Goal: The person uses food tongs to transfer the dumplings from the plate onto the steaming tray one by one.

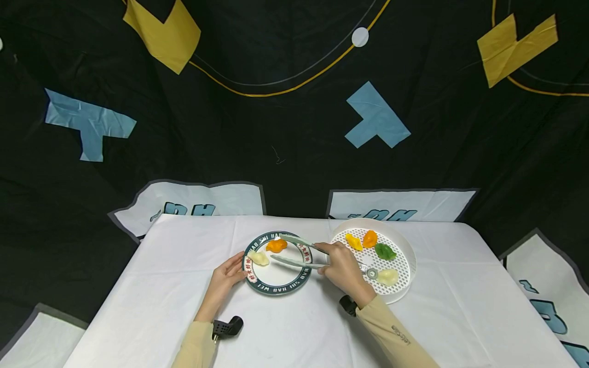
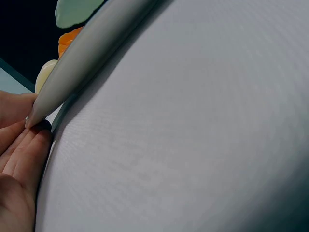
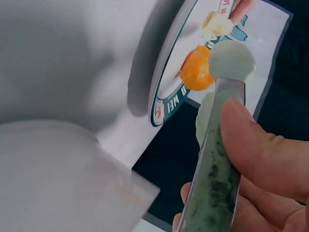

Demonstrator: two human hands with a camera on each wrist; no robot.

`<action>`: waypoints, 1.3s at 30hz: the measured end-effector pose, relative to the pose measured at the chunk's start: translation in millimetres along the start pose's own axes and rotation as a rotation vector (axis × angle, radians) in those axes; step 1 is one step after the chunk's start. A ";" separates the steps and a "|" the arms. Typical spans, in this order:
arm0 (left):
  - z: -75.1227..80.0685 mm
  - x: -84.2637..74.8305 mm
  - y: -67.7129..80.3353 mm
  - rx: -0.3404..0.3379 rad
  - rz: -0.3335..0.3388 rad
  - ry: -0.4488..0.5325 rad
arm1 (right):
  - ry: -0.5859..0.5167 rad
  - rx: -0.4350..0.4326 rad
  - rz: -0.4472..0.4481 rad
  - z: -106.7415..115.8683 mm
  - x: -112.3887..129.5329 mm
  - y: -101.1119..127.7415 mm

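Observation:
A round plate [image 1: 257,282] with a dark green rim sits mid-table and carries an orange dumpling [image 1: 276,245] and a pale yellow dumpling [image 1: 258,258]. My left hand [image 1: 236,268] pinches the plate's left rim [image 2: 43,108], thumb on top and fingers beneath. My right hand [image 1: 329,260] grips pale green tongs [image 1: 294,253]; their arms are spread over the plate and nothing is between them. From the right wrist, the tong tip [image 3: 231,60] hovers just beside the orange dumpling [image 3: 195,72], with the pale dumpling [image 3: 215,24] farther off.
A white perforated steamer tray [image 1: 405,276] stands right of the plate and holds yellow, orange, green and pale dumplings. The white tablecloth [image 1: 138,306] ends at a black patterned backdrop. Black camera mounts [image 1: 227,326] sit on both wrists.

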State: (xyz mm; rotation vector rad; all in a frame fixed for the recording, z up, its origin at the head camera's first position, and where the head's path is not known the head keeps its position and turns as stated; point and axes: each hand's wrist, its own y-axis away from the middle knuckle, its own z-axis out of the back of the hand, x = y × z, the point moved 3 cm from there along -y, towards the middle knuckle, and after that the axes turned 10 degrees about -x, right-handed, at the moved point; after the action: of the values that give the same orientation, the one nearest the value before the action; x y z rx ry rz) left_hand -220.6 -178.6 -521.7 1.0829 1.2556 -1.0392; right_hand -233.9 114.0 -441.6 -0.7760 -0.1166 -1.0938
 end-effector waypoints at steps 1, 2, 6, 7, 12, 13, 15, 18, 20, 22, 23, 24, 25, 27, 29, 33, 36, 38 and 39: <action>0.1 -0.2 0.1 -0.001 -0.002 0.000 | 0.002 0.004 0.001 -1.6 0.4 -0.7; 0.2 -0.5 0.1 0.002 -0.006 -0.001 | 0.005 0.006 -0.001 -2.7 0.8 -1.1; 0.4 -0.9 0.7 0.006 -0.006 -0.002 | 0.023 0.007 -0.014 -7.1 1.9 -3.3; 0.5 -0.8 0.9 0.005 -0.001 0.001 | 0.030 0.005 -0.017 -8.1 2.3 -3.9; 0.8 0.0 1.6 0.002 0.014 0.004 | 0.064 -0.006 -0.011 -12.0 6.8 -7.2; 0.8 0.1 1.7 0.001 0.017 0.004 | 0.069 -0.011 -0.007 -12.7 7.7 -7.9; 0.7 0.2 1.7 0.002 0.021 0.000 | 0.084 -0.025 0.005 -14.0 9.7 -9.3; 0.8 0.2 1.1 0.003 0.018 -0.004 | 0.104 -0.049 0.030 -16.2 12.0 -11.6; 0.9 0.0 0.8 0.007 0.015 -0.011 | 0.117 -0.056 0.042 -18.0 12.7 -12.8; 0.9 -0.2 0.7 0.009 0.016 -0.015 | 0.121 -0.053 0.045 -19.6 12.9 -13.5; 0.8 -0.5 0.8 0.011 0.015 -0.021 | 0.125 -0.050 0.044 -20.3 12.8 -13.7; 0.7 -0.4 1.0 0.011 0.017 -0.024 | 0.125 -0.043 0.042 -21.0 12.6 -13.9; 0.7 -0.6 1.0 0.012 0.016 -0.023 | 0.125 -0.037 0.036 -21.5 12.5 -14.0; 0.5 -0.4 0.9 0.009 0.019 -0.021 | 0.125 -0.022 0.028 -22.7 12.1 -14.1; 0.5 -0.1 0.8 0.006 0.021 -0.014 | 0.128 -0.010 0.021 -24.0 11.7 -14.1; 0.6 0.9 0.4 0.005 0.027 -0.003 | 0.132 -0.018 0.018 -25.1 12.2 -13.8; 0.4 0.2 0.1 0.007 0.025 -0.008 | 0.127 -0.050 0.021 -24.8 13.0 -13.2; 0.1 0.1 0.0 0.003 0.027 -0.011 | 0.118 -0.068 0.022 -24.3 13.4 -12.5; 0.1 -0.1 0.0 0.002 0.027 -0.009 | 0.116 -0.075 0.021 -23.7 13.5 -11.9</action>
State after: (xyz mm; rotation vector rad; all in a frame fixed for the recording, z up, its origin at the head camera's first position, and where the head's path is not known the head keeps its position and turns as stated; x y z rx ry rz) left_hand -220.6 -178.7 -521.7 1.0928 1.2302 -1.0234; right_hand -243.9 86.5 -447.0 -0.7774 0.0310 -1.1262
